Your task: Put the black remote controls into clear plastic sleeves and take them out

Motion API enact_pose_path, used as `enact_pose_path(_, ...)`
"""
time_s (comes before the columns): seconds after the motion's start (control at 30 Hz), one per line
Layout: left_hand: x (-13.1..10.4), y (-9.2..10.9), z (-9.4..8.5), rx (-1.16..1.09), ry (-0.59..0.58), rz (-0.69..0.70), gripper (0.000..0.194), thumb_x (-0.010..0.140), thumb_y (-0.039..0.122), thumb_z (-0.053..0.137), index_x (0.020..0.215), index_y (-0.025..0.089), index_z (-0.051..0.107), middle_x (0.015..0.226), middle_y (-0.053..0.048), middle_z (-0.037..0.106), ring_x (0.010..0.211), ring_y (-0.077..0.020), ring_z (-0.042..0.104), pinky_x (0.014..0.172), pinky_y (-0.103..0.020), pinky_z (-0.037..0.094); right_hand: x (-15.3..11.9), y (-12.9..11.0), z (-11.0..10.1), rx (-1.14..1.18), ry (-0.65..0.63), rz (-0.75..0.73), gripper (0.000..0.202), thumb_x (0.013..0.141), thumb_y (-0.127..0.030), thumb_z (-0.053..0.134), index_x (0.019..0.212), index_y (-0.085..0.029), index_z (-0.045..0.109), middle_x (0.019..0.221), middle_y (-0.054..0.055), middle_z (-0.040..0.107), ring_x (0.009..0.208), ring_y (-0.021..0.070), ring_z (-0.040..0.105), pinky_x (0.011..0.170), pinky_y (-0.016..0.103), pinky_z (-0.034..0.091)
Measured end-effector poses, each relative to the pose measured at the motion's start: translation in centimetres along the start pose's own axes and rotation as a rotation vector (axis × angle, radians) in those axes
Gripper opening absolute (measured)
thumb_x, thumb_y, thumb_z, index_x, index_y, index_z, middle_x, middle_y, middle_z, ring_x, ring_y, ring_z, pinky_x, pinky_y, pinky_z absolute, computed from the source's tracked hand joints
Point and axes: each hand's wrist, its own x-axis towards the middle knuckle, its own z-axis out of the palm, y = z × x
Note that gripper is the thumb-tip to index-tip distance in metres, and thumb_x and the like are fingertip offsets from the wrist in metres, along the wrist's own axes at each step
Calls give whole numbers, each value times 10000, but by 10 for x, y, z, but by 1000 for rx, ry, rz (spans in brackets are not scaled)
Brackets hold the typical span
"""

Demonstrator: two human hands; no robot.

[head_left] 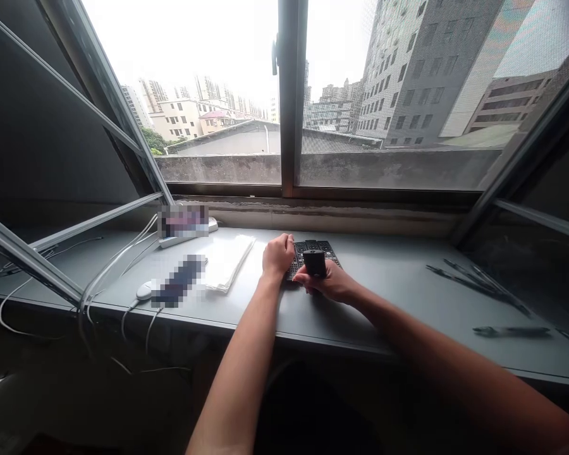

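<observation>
A dark, flat object with small light marks, like a keypad or several remotes side by side (332,253), lies on the grey desk (389,272). My left hand (278,254) rests at its left edge with the fingers curled in; whether anything is inside them is hidden. In front of the marked object, my right hand (329,281) grips a black, block-shaped handheld object (315,263), its narrow end facing me. The thumb lies along its left side, and the hand partly covers the object behind.
White papers (230,262) lie left of my hands. Further left are a white round plug (145,291), cables (88,294), a power strip (213,224) and blurred-out items. Dark thin rods (474,278) and a green pen-like item (511,332) lie right. Metal frames flank the window.
</observation>
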Motion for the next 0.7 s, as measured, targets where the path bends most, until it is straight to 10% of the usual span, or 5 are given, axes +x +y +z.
enact_pose_path(0.53,-1,1,-1,6,5,2,394,1128,424,423,995,261,756,959,-92,805,887,-251,735,803,-331,484,1,-16,-8,957,-81,388,605,1009,-756,582,1135,-181,721,640,-25,504,533,142,407,506,264,408)
enact_pose_path(0.7,-1,1,-1,5,15,-8,391,1129,425,430,989,263,757,962,-93,805,896,-253,736,810,-331,482,0,-19,-11,1086,-52,406,401,1054,-525,553,1194,-174,686,735,25,555,580,172,485,472,265,435)
